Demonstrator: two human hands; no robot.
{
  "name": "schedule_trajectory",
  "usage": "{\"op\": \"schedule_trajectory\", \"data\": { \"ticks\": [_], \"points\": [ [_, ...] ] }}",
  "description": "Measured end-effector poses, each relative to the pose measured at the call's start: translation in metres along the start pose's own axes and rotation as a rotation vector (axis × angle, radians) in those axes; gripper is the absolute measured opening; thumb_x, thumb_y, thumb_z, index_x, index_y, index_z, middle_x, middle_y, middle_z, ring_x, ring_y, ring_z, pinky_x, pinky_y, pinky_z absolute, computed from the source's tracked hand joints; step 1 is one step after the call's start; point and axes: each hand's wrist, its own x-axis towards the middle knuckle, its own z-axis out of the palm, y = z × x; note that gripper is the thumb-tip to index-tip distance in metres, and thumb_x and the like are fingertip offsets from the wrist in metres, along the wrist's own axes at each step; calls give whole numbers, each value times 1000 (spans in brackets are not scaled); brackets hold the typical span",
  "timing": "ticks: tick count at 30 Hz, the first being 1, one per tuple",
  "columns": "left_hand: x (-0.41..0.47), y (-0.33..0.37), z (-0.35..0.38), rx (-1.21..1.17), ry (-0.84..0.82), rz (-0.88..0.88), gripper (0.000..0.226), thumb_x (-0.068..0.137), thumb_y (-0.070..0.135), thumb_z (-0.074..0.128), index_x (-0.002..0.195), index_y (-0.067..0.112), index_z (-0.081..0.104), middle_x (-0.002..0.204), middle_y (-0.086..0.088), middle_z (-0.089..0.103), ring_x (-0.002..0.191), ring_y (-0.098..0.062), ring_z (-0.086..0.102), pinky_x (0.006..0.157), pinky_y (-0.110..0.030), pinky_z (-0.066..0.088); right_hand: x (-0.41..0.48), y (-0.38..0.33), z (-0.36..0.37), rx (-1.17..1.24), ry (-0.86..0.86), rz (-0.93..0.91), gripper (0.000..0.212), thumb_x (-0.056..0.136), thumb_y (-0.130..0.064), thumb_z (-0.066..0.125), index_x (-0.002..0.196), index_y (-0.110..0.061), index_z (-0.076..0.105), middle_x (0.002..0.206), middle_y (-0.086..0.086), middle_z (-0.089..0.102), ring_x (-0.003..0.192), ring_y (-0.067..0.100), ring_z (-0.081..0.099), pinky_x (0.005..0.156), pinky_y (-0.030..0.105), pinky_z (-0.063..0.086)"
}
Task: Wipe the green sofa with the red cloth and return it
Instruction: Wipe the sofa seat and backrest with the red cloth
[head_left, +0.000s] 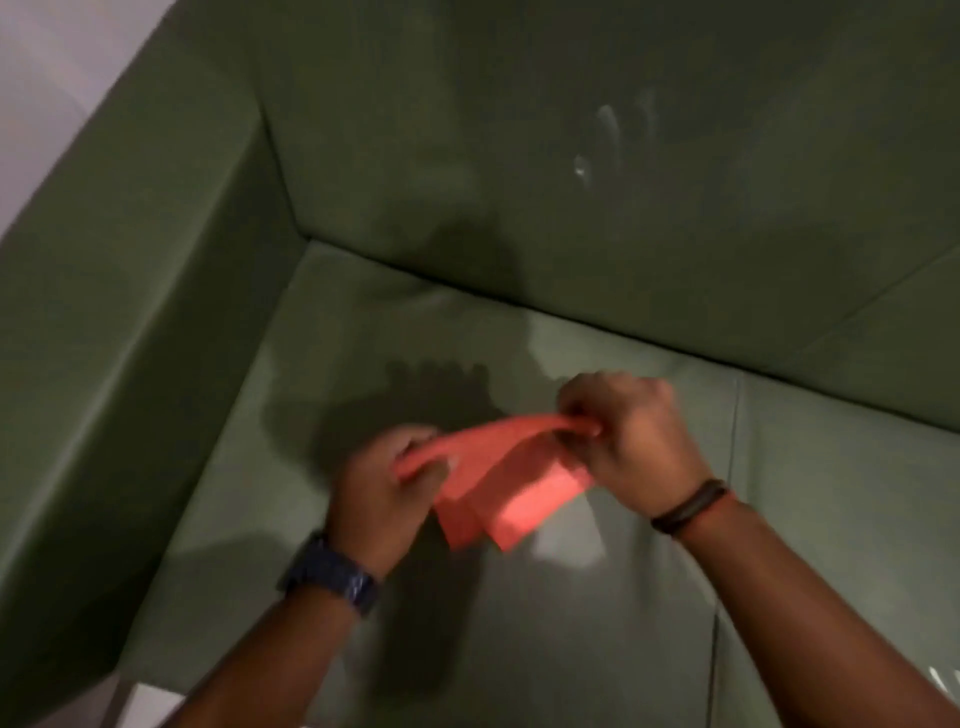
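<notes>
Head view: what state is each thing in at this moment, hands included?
Red cloth: held up above the seat, stretched between both hands, lower part hanging in folds.
Left hand: closed on the cloth's left end.
Right hand: closed on the cloth's right end.
Green sofa: pale smears on the backrest; seat not touched by the cloth.
Watch: on the left wrist.
Bracelet: on the right wrist.

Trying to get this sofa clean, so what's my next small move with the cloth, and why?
Probably press the red cloth, held above the seat by your left hand and right hand, onto the pale smudges on the green sofa backrest.
</notes>
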Motion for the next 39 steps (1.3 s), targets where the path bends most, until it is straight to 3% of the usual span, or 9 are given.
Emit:
{"op": "schedule_trajectory", "data": {
  "ticks": [6, 11, 14, 17, 22, 25, 29, 34, 39],
  "points": [
    [142, 180, -15, 268, 106, 544, 16, 67, 27, 75, 80, 19, 73, 74, 2, 70, 70, -8, 59, 60, -25, 42, 46, 26, -104, 87, 641, 123, 10, 78, -15, 64, 84, -16, 56, 78, 0, 58, 70, 13, 52, 64, 39, 45],
    [217, 244, -4, 604, 247, 697, 36, 71, 53, 66, 90, 22, 68, 98, 1, 70, 94, -24, 58, 75, -36, 42, 98, 36, -98, -433, 1074, 289, 43, 81, -24, 62, 120, -23, 45, 125, 21, 57, 117, 38, 51, 92, 44, 39],
    [226, 240, -1, 642, 263, 785, 33, 74, 53, 61, 86, 22, 64, 98, 0, 66, 96, -25, 54, 74, -35, 36, 109, 29, -51, -730, 855, -82, 52, 85, -14, 58, 133, -30, 45, 137, 15, 51, 129, 35, 45, 105, 49, 35],
    [219, 225, -3, 561, 326, 803, 41, 68, 57, 59, 92, 25, 61, 104, 2, 63, 101, -23, 51, 79, -35, 35, 128, 47, -41, -782, 586, -112, 62, 86, -25, 57, 143, -30, 32, 149, 13, 36, 138, 34, 31, 111, 53, 19],
    [213, 187, -9, 560, 512, 705, 81, 61, 84, 53, 109, 19, 57, 113, -7, 57, 104, -29, 50, 80, -37, 37, 151, 67, -36, -735, 588, 30, 63, 93, -52, 45, 146, -33, 18, 153, 15, 28, 141, 36, 21, 111, 57, 6],
    [212, 168, -13, 553, 472, 675, 86, 54, 82, 60, 111, 19, 55, 116, -7, 54, 102, -28, 48, 78, -34, 36, 150, 64, -19, -832, 455, -121, 75, 84, -49, 56, 146, -34, 16, 153, 11, 28, 142, 30, 18, 109, 56, 3],
    [213, 155, -18, 596, 394, 666, 95, 49, 81, 64, 116, 15, 52, 120, -12, 51, 104, -32, 46, 80, -36, 38, 148, 88, -44, -867, 524, -115, 70, 88, -68, 39, 146, -37, 14, 153, 11, 29, 141, 26, 19, 113, 44, -3],
    [214, 152, -17, 611, 386, 668, 98, 48, 78, 66, 120, 13, 49, 123, -15, 48, 107, -34, 45, 81, -38, 39, 158, 65, -21, -810, 523, -8, 72, 84, -65, 48, 145, -37, 20, 150, 20, 30, 137, 43, 26, 107, 59, 5],
    [210, 144, -20, 693, 327, 722, 110, 49, 71, 71, 138, 17, 35, 144, -18, 34, 129, -39, 31, 103, -49, 33, 148, 92, -39, -1019, 460, -188, 74, 85, -69, 44, 146, -38, 14, 153, 7, 31, 141, 27, 22, 107, 56, 12]
  ]
}}
